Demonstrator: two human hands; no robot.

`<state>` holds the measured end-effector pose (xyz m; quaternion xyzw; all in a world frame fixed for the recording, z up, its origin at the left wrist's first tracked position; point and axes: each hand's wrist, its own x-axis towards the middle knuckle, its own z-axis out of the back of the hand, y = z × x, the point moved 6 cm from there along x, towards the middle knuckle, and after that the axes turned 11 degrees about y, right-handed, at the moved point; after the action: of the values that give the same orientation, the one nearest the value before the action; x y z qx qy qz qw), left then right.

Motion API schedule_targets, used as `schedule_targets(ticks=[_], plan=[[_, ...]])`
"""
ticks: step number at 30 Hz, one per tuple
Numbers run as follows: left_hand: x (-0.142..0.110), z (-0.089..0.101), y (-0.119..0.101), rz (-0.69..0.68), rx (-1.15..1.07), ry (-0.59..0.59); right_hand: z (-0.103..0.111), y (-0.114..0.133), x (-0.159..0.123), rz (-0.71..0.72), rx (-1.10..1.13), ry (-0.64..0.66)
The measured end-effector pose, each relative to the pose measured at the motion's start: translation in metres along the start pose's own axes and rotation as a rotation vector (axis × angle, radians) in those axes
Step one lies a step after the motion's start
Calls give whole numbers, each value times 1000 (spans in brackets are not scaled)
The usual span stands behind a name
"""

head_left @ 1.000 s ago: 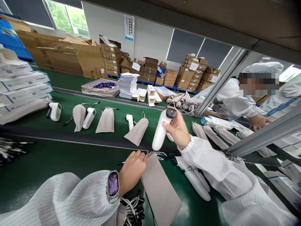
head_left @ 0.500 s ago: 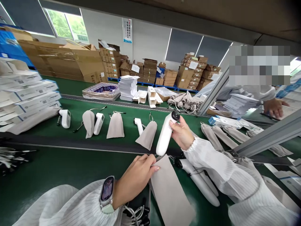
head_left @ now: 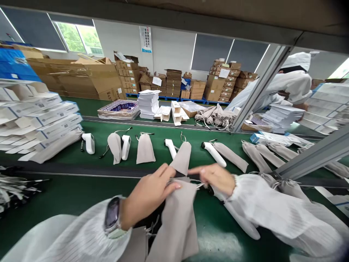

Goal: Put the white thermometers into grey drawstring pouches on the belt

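Observation:
My left hand (head_left: 149, 194), with a watch on its wrist, pinches the mouth of a beige drawstring pouch (head_left: 177, 214) that hangs toward me. My right hand (head_left: 218, 178) is motion-blurred. Its index finger stretches left beside the pouch's white cord (head_left: 198, 185), and no device shows in it. Just beyond, a white handheld device (head_left: 215, 154) with a black end lies on the green belt next to a pouch (head_left: 231, 156). Under my right forearm rests another white device (head_left: 242, 220), partly hidden.
More devices and pouches (head_left: 145, 149) line the belt. White boxes (head_left: 51, 116) are stacked at left, near a cable bundle (head_left: 19, 189). Farther back are paper stacks (head_left: 148, 103) and heaped pouches (head_left: 215, 116). A metal post (head_left: 261, 87) stands at right; a person (head_left: 291, 83) is behind it.
The white device has left my right hand, which moved lower; a device now shows on the belt beside a pouch. Items on the belt shifted right. My left hand's pouch swung left.

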<state>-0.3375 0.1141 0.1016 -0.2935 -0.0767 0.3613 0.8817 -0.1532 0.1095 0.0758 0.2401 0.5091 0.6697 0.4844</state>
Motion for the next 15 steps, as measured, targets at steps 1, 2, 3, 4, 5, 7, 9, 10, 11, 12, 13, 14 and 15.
schedule_targets(ticks=[1, 2, 3, 4, 5, 7, 9, 10, 11, 12, 13, 14, 15], plan=[[-4, 1, 5, 40, 3, 56, 12, 0, -5, 30, -39, -117], [-7, 1, 6, 59, -9, 102, 17, -1, -10, 43, -59, -183], [-8, 2, 3, 53, -38, 128, 13, -1, -12, 51, -64, -194], [-8, 3, -3, 24, -82, 122, 0, 1, -13, 73, -57, -144], [-7, 4, -12, -19, -135, 94, -20, 5, -12, 112, -38, -56], [-2, 4, -32, -105, -236, 39, -64, 17, -9, 204, 43, 149], [1, 2, -45, -165, -260, 16, -82, 26, -4, 252, 161, 178], [1, 0, -47, -174, -228, -7, -74, 27, -1, 252, 199, 96], [0, -2, -43, -158, -169, -37, -52, 26, 2, 241, 209, -55], [-3, -6, -36, -115, -88, -64, -21, 22, 2, 217, 186, -259], [-5, -12, -25, -49, 8, -67, 15, 17, -1, 180, 117, -495], [-9, -21, -12, 29, 110, -36, 51, 10, -5, 122, 32, -734], [-12, -34, 1, 104, 212, 43, 84, 2, -9, 19, -55, -952]])
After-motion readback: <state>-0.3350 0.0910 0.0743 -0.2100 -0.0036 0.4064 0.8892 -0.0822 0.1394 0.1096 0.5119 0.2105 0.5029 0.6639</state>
